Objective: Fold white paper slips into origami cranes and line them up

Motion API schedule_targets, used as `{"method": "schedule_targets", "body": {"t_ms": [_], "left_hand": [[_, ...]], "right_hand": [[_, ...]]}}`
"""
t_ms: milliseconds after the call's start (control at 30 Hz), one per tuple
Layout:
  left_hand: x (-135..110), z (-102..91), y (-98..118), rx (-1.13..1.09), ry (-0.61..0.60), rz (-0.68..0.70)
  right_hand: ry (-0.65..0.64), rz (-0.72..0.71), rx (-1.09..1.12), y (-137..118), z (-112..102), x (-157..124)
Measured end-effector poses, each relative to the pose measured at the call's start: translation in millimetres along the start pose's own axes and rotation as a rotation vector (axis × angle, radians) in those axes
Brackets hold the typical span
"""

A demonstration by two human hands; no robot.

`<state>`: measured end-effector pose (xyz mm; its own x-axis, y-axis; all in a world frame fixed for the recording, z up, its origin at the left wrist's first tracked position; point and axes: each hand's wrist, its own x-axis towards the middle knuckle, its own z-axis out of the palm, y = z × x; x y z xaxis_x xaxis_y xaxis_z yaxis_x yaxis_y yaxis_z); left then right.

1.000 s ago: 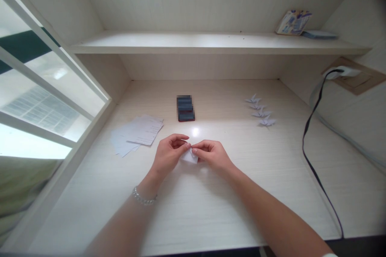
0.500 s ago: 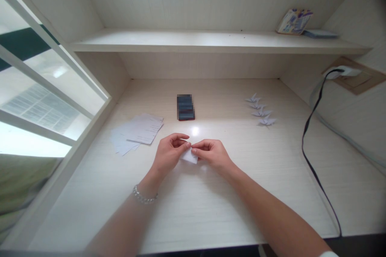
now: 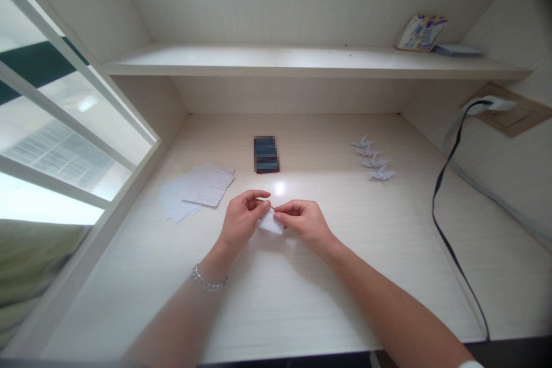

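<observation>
**A:** What was the left grip [image 3: 242, 219] doing?

**B:** It was pressed together on a small folded paper [image 3: 271, 223], thumb and forefinger pinching its upper edge; the other fingers were curled in; a bracelet [image 3: 207, 283] sat on the wrist behind it.

**A:** And the right grip [image 3: 302, 219]?

**B:** It pinched the same paper from the other side; the fingertips of both grips nearly met at the top of the fold; the white paper showed just below them, between the two palms.

**A:** Was the paper on the counter [image 3: 302, 299]?

**B:** It was low over it; whether it touched, I could not tell.

**A:** What lay around the grips?

**B:** Straight beyond them lay a dark phone [image 3: 266, 154], flat, its screen blurred; beyond the left grip and out to its side lay loose sheets [image 3: 196, 190], fanned and overlapping; beyond the right grip, well apart, four folded cranes [image 3: 373, 158] stood in a short slanting row.

**A:** Anything farther out?

**B:** Far to the side of the right grip a black cable [image 3: 444, 195] ran from a socket [image 3: 495, 104] on the wall down over the counter to its near edge; above and beyond both grips ran a shelf [image 3: 259, 60], with a printed packet [image 3: 420, 31] leaning at its end on the right grip's side.
</observation>
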<state>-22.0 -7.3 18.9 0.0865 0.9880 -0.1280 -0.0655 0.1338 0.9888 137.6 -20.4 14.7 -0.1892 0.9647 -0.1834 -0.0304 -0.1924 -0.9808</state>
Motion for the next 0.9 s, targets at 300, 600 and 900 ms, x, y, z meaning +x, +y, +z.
{"method": "schedule_targets", "body": {"t_ms": [300, 600, 900], "left_hand": [[-3.1, 0.6, 4.2, 0.028, -0.052, -0.008], [-3.5, 3.0, -1.1, 0.053, 0.021, -0.006], [-5.5, 5.6, 0.4, 0.062, 0.031, -0.002]], "right_hand": [[0.001, -0.030, -0.050, -5.0, -1.4, -2.1], [-0.078, 0.043, -0.064, -3.4, 0.3, -0.2], [-0.125, 0.003, -0.118, 0.3, -1.4, 1.3]]}}
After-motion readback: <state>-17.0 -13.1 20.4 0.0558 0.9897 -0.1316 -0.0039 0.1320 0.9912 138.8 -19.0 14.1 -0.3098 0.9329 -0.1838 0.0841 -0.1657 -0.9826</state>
